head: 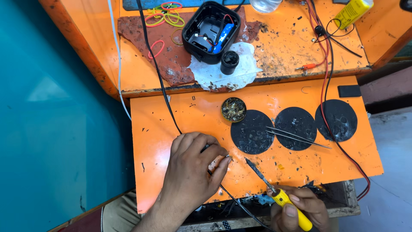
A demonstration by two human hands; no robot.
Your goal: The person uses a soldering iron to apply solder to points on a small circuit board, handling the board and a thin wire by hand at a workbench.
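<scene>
Left hand: I see my left hand (193, 172) curled, palm down, on the orange board (171, 116), fingertips pinching something small against it; the piece itself is hidden under the fingers, so I cannot tell what it is.
Right hand: my right hand (300, 210) is closed around the yellow handle of the soldering iron (274, 189), low at the board's near edge.
Iron tip: the dark tip points up and left and ends just beside my left fingertips, apart from them.
Cable: a black cable (159, 73) runs down the board and goes in under my left hand; I judge the joint is where it ends.
Doing it well: I would hold the piece flat and still, keep my fingertips back from the hot tip, and rest my right wrist on the edge for steadiness.
Risk: I judge the nearness of tip and fingers to be the main hazard.
Nearby: a small round tin (234, 109) of crusted paste sits just above the three black discs (252, 132); tweezers (296, 137) lie across two of them.
Further back: an open black case (210, 30) with a blue cell inside, and coloured rubber bands (165, 17).
</scene>
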